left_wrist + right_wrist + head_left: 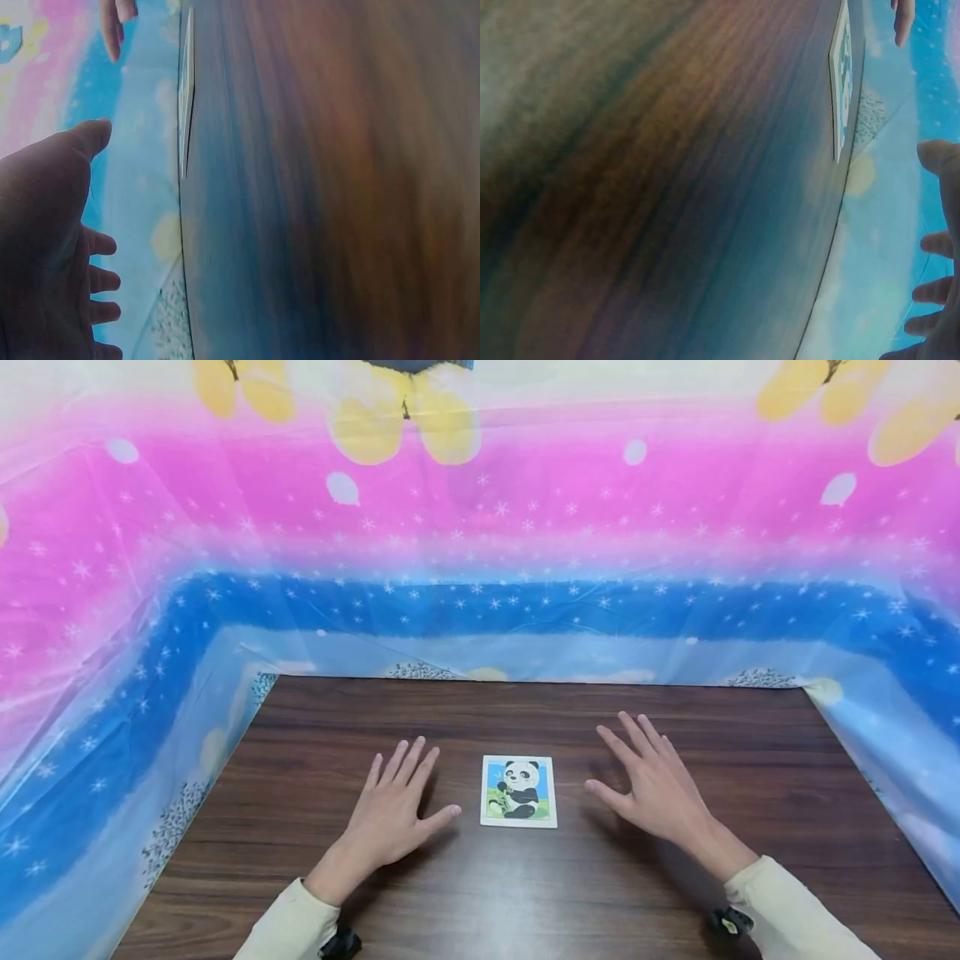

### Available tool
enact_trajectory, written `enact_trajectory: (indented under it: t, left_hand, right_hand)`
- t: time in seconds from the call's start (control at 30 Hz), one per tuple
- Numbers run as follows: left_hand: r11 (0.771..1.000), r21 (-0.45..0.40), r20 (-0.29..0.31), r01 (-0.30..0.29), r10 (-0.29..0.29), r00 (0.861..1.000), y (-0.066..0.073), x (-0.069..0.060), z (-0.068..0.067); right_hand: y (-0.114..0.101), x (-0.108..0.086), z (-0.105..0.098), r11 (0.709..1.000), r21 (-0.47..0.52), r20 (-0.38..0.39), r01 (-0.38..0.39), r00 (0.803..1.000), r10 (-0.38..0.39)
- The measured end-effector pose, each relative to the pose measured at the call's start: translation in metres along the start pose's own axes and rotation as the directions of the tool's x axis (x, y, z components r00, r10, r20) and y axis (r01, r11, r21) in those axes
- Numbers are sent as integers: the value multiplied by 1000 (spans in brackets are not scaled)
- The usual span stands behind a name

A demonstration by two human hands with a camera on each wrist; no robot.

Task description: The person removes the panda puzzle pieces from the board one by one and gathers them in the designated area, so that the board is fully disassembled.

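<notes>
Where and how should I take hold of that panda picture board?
Probably by the white border on its left and right edges, coming in low from both sides at once. The panda picture board lies flat on the wood-grain table, thin but with a visible edge, and nothing touches either side.

Your head camera looks forward and down over the tabletop [517,885]; both wrist views skim it closely, turned sideways, sharing what seems the panda picture [518,792].
</notes>
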State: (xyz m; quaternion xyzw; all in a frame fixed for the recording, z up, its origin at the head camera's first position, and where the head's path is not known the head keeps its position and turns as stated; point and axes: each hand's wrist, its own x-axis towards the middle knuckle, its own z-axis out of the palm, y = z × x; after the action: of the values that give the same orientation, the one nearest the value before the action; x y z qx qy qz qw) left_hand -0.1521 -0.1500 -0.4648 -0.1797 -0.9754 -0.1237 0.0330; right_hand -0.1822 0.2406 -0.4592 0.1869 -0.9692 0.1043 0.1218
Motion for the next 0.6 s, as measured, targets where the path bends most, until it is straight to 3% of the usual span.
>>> enact_trajectory:
  t: [0.27, 0.47, 0.6]
  left_hand:
    - [990, -47, 61, -136, 139, 988, 28, -4, 9]
    - [971, -78, 127, -225, 234, 964, 54, -4, 15]
    - [959, -55, 181, -278, 284, 942, 69, 0, 20]
  right_hand:
    - [-2, 13, 1, 988, 101, 16, 116, 993, -118]
    - [-6, 23, 4, 978, 166, 65, 127, 988, -139]
    - [-8, 30, 8, 972, 193, 74, 137, 985, -153]
